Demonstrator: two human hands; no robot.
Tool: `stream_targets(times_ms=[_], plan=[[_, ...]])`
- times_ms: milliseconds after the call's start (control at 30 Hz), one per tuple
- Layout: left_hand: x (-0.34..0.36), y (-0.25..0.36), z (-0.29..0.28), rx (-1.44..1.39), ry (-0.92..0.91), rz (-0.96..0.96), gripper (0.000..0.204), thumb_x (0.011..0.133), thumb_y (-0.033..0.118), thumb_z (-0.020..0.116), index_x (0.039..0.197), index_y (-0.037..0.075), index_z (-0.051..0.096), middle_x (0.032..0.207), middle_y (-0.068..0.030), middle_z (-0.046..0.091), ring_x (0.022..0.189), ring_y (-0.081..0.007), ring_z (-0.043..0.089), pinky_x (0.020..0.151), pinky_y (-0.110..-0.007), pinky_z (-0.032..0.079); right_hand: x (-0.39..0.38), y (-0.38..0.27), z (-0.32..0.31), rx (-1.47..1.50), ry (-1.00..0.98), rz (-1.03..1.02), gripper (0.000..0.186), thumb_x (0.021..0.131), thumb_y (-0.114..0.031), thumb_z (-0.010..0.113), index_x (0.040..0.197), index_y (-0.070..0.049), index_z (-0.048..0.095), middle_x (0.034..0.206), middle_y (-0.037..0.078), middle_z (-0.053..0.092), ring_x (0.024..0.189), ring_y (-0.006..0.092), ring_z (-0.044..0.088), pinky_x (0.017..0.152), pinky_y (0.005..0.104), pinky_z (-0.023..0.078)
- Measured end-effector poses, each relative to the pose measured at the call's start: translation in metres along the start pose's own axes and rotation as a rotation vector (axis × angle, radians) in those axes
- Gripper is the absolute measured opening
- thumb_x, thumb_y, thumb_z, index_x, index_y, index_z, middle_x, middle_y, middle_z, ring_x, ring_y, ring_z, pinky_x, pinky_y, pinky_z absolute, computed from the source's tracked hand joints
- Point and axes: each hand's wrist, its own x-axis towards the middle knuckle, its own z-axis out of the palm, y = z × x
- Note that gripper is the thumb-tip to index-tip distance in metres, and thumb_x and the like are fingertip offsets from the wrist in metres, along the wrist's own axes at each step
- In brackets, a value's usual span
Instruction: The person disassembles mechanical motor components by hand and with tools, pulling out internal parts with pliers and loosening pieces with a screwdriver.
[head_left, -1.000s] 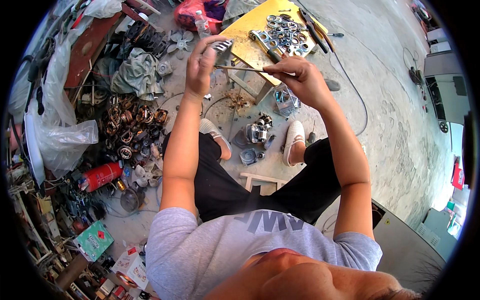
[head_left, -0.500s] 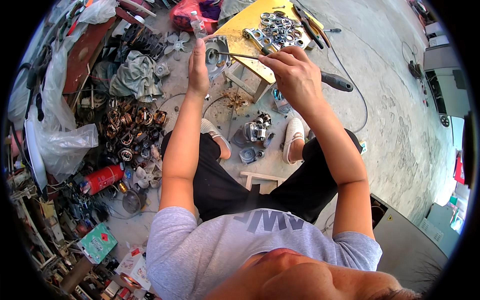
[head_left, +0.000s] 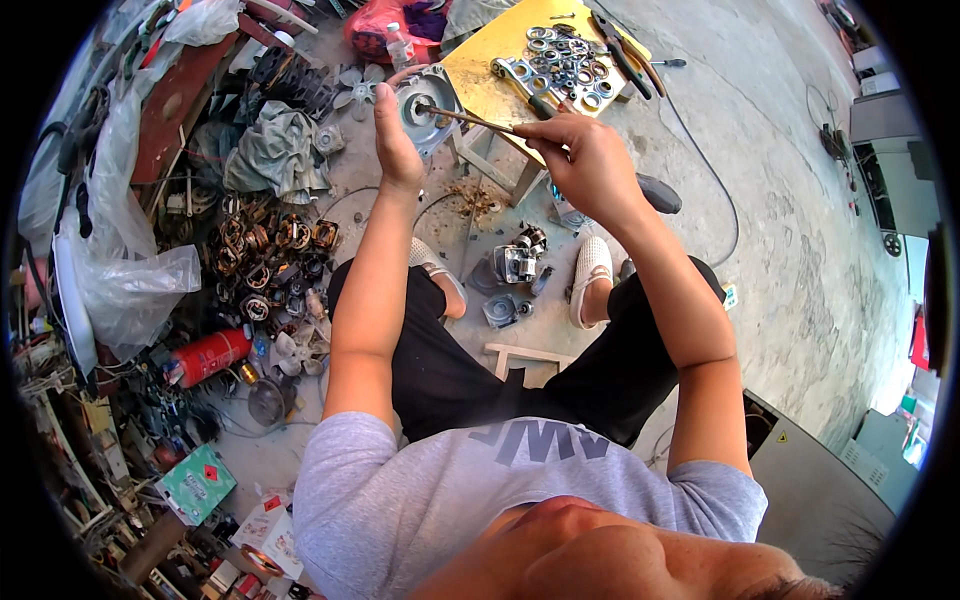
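My left hand (head_left: 398,143) is wrapped round the left side of a round grey metal motor end cover (head_left: 441,90), thumb up along its edge. The cover is held up beside the yellow table's left corner, its hollow inner face showing. My right hand (head_left: 590,165) grips a long screwdriver (head_left: 470,118), whose dark handle sticks out behind the hand. The tip of its thin shaft is at the hub in the middle of the cover; how deep it reaches I cannot tell.
The yellow table (head_left: 490,50) bears several bearing rings (head_left: 570,65), a ratchet wrench (head_left: 522,85) and pliers (head_left: 620,58). Metal motor parts (head_left: 515,262) lie on the floor between my feet. At left are copper windings (head_left: 262,240) and a red cylinder (head_left: 210,357).
The end cover has turned so that more of its inner face shows. My right hand has shifted slightly left, and the screwdriver's handle has swung left and down behind it.
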Motion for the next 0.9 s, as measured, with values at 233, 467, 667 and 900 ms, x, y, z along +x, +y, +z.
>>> stream_targets(times_ms=[233,467,667,900], plan=[[0.003,-0.001,-0.013,-0.121,-0.011,-0.194,0.057,0.103,0.049,0.032,0.121,0.0,0.056,0.112,-0.0105,0.065,0.102,-0.0186,0.063,0.092,-0.031,0.049,-0.001,0.001,0.01,-0.135,0.162,-0.256,0.021,0.081,-0.007,0.066,0.096,-0.017,0.077,0.081,0.003,0.068,0.081,0.0255,0.062,0.075,0.0388,0.052],[0.002,0.005,-0.01,0.492,-0.159,0.291,0.05,0.103,0.044,0.039,0.117,0.001,0.06,0.109,-0.0074,0.064,0.103,-0.0159,0.06,0.094,-0.031,0.045,0.002,0.003,0.001,-0.389,0.243,-0.335,0.03,0.072,-0.005,0.067,0.098,-0.018,0.076,0.086,-0.003,0.068,0.085,0.0196,0.061,0.069,0.0339,0.054],[-0.005,0.015,-0.005,1.103,-0.226,0.607,0.049,0.085,0.05,0.067,0.113,0.01,0.065,0.111,-0.0104,0.067,0.101,-0.029,0.065,0.088,-0.037,0.051,-0.002,-0.005,-0.003,-0.405,0.068,-0.33,0.03,0.076,-0.004,0.069,0.101,-0.019,0.076,0.094,-0.004,0.07,0.089,0.0198,0.064,0.072,0.0323,0.055],[-0.004,0.023,-0.009,1.345,-0.166,0.792,0.057,0.072,0.05,0.08,0.113,0.013,0.067,0.115,-0.0068,0.067,0.102,-0.0283,0.065,0.09,-0.039,0.051,-0.003,0.01,-0.03,-0.494,0.111,-0.166,0.023,0.082,-0.01,0.066,0.1,-0.02,0.076,0.093,0.0,0.071,0.092,0.0218,0.064,0.073,0.0347,0.054]])
